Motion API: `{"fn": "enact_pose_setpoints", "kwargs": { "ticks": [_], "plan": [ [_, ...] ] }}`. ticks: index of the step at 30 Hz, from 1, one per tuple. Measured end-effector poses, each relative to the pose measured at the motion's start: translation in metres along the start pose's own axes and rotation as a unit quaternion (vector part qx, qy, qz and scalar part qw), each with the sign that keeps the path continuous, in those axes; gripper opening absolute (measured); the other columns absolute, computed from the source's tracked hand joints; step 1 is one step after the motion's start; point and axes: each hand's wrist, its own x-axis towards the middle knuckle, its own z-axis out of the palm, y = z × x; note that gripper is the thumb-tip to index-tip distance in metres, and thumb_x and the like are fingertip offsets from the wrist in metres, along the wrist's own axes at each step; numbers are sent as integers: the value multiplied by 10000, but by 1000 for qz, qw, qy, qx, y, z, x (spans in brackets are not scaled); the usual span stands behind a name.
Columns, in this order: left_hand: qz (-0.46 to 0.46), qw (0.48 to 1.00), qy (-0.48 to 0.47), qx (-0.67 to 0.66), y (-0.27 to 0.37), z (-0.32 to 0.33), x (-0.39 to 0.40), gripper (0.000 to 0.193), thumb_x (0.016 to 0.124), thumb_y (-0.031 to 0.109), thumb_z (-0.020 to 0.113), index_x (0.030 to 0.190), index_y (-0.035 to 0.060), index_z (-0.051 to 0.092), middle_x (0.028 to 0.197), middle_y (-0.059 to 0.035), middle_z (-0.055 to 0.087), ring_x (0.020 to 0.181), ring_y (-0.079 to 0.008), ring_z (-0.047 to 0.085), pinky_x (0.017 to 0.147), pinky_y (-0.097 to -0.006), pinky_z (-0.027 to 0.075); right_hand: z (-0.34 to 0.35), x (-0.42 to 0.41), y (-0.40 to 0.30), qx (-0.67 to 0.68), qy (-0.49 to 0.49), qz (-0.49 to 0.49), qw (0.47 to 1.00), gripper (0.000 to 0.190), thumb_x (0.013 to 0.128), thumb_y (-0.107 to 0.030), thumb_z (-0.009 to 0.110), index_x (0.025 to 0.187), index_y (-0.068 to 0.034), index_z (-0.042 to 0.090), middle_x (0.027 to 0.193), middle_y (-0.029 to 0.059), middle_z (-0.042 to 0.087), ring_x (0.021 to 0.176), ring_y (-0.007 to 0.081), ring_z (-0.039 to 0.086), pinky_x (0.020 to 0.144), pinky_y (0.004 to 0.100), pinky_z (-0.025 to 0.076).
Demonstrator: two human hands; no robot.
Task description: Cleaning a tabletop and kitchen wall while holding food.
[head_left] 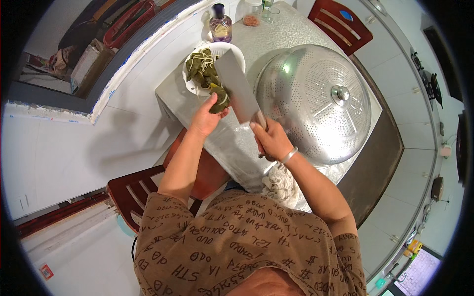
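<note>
A leaf-wrapped rice dumpling [220,100] is gripped in my left hand [206,119], just over the near rim of a white basket [237,55]. More leaf-wrapped dumplings [202,68] tied with pale string lie in that basket. My right hand [273,138] grips the handle of a cleaver [237,81]. Its broad blade points up and left, beside the held dumpling and across the basket's right side. Whether the blade touches the dumpling or its string I cannot tell.
A large perforated metal steamer lid [314,107] domes over the table's right side. White cloth or string [281,185] is bunched at the near edge. A purple bottle [221,27], a jar [252,14] and a glass [273,15] stand behind. Wooden chairs [142,188] flank the table [222,144].
</note>
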Motion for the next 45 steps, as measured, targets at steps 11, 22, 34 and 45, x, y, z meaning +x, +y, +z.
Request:
{"fn": "enact_pose_setpoints", "kwargs": {
  "ticks": [11, 22, 34, 45],
  "plan": [
    [33, 997, 17, 65, -4, 11, 0, 330, 788, 394, 599, 965, 118, 559, 860, 4, 582, 750, -114, 512, 728, -272, 406, 2, 13, -5, -3, 25, -16, 1000, 328, 843, -295, 536, 789, 19, 459, 511, 39, 476, 396, 116, 489, 373, 259, 396],
    [101, 985, 84, 111, 29, -5, 3, 353, 784, 326, 609, 1011, 65, 540, 920, -47, 572, 804, -126, 522, 748, -290, 424, -11, -10, -2, 86, 42, 26, 995, 292, 859, -284, 520, 801, -4, 464, 533, 4, 441, 401, 86, 436, 377, 244, 377],
    [11, 968, 71, 239, 67, -17, -8, 395, 787, 357, 615, 1015, 45, 531, 862, -64, 574, 723, -124, 519, 671, -296, 441, 0, 31, -5, -27, -49, 70, 996, 316, 836, -300, 546, 737, -16, 446, 539, 25, 462, 398, 107, 457, 353, 256, 366],
    [-131, 953, 112, 249, 18, -29, -32, 451, 758, 469, 611, 994, 91, 540, 778, -31, 556, 626, -141, 503, 634, -313, 451, 5, 54, -18, -169, -21, 40, 985, 364, 816, -315, 565, 781, 39, 487, 541, 80, 513, 428, 150, 540, 389, 291, 433]
  ]
}}
